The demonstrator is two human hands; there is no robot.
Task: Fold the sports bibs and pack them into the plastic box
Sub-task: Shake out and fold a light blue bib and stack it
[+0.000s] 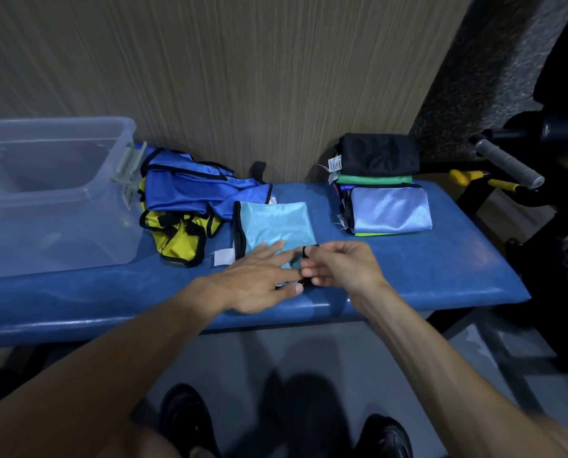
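At the centre of the frame, a folded light blue bib (274, 228) with black trim lies on the blue padded tabletop (441, 276). The left hand (259, 280) rests flat on the bib's lower edge, fingers straight and spread. The right hand (338, 264) is just beside it, fingers curled and pinching a black strap (306, 251) at the bib's lower right corner.

To the left of the folded bib, an unfolded royal blue bib (190, 186) lies bunched on top of a yellow bib (180, 238), also unfolded. At the left of the frame, the clear plastic box (54, 193) stands on the tabletop with its lid off; no bibs show inside it.

At the centre right, a stack of folded bibs (381, 190) sits on the tabletop: black on top, green below, pale blue at the front.
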